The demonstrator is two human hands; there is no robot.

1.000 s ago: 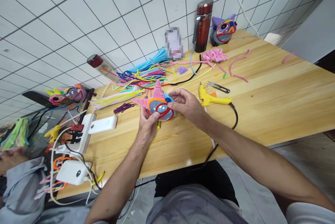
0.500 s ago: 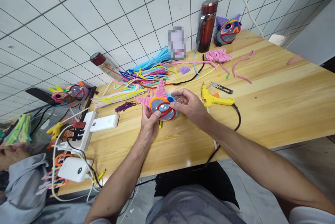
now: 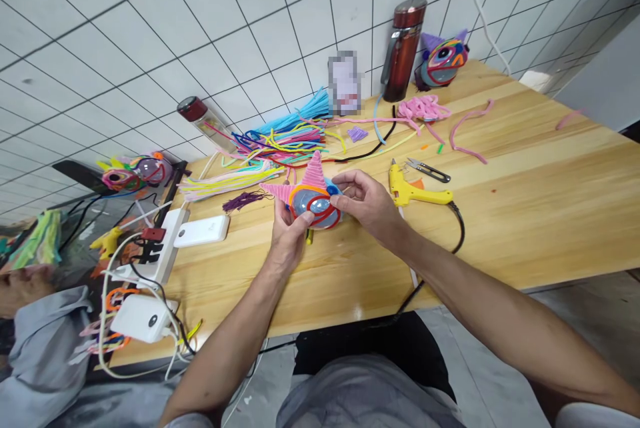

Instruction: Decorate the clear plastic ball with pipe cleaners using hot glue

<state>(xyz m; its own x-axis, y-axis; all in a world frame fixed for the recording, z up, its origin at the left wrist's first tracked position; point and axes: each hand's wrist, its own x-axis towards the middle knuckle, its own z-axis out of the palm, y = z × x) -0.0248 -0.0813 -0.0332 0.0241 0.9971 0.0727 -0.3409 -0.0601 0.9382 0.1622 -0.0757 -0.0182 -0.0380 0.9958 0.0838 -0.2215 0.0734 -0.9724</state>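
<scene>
Between my hands, above the wooden table, is a clear round ornament [image 3: 317, 203] trimmed with red and orange pipe cleaner. Two pink pointed ears rise from its top, and blue bits sit at its sides. My left hand [image 3: 291, 228] grips its lower left, the thumb across the front and the other fingers mostly hidden behind. At its right side my right hand [image 3: 367, 205] has thumb and forefinger closed on a small dark-blue pompom [image 3: 332, 189] at the ornament's edge. Whether that pompom is fixed on, I cannot tell.
A yellow glue gun [image 3: 417, 193] and thread snips [image 3: 429, 170] lie to the right. Bundled pipe cleaners [image 3: 285, 138] and a red thermos [image 3: 404, 48] stand along the wall, with a finished ornament [image 3: 444, 65]. Power banks [image 3: 203, 231] and cables are left, beside another person's sleeve [image 3: 47, 341].
The whole view has shifted slightly, so things appear a little further right. My hands keep nearly the same hold on the ornament.
</scene>
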